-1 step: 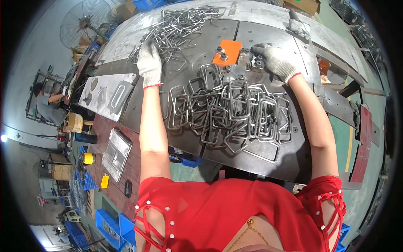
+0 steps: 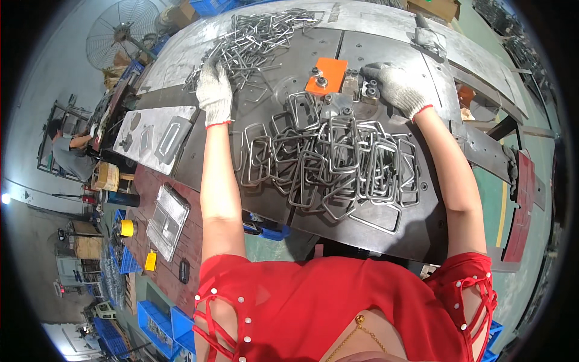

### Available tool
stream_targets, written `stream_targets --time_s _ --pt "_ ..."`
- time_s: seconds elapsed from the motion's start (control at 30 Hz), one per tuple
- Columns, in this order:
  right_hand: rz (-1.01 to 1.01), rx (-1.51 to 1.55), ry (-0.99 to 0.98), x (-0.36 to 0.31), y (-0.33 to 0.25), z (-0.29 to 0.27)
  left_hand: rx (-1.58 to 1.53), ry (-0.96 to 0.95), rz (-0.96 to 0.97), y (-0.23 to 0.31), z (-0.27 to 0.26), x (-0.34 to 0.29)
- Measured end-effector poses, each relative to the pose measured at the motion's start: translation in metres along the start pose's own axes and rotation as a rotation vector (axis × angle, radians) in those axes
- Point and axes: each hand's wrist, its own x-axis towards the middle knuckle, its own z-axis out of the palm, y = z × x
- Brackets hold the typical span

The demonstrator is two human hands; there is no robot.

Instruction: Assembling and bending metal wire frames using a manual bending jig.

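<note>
My left hand [image 2: 215, 95], in a white knit glove with dark fingertips, reaches to the near edge of a heap of bent steel wire pieces [image 2: 253, 39]. Its fingers are drawn together at the wires; what they hold is hidden. My right hand [image 2: 400, 87], gloved alike, is curled beside a small bolted metal jig [image 2: 370, 92] on the steel table. The fingertips touch the jig's far side, and anything in them cannot be made out. An orange plate [image 2: 333, 69] with bolts lies left of the jig. Nearer me is a pile of rectangular wire frames [image 2: 344, 145].
The steel table [image 2: 392, 235] has a seam and bolt holes. A grey metal plate [image 2: 129, 123] and a red-brown board [image 2: 181, 223] lie to the left. Farther left a person [image 2: 69, 148] works at another station near a large fan [image 2: 122, 33]. Blue crates [image 2: 158, 320] stand on the floor.
</note>
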Motion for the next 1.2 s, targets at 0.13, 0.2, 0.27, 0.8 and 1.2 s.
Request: stream_targets --time_s 0.13,0.2,0.27,0.8,1.2 --pt "0.026 0.038 -0.016 -0.001 0.0 -0.001 -0.031 -0.006 -0.086 -0.006 -0.002 0.004" --pt "0.038 0.022 -0.036 -0.001 -0.007 -0.005 -0.194 0.013 -0.213 -0.017 -0.003 0.002" --pt "0.031 -0.003 -0.049 0.001 -0.009 -0.005 -0.482 0.077 -0.371 -0.037 0.002 0.003" --pt "0.008 0.014 -0.015 0.003 0.004 0.005 -1.044 0.02 -0.576 0.007 0.016 0.002" --pt "0.012 0.053 0.0 0.0 -0.004 -0.003 -1.612 0.121 -1.081 -0.018 0.008 0.013"
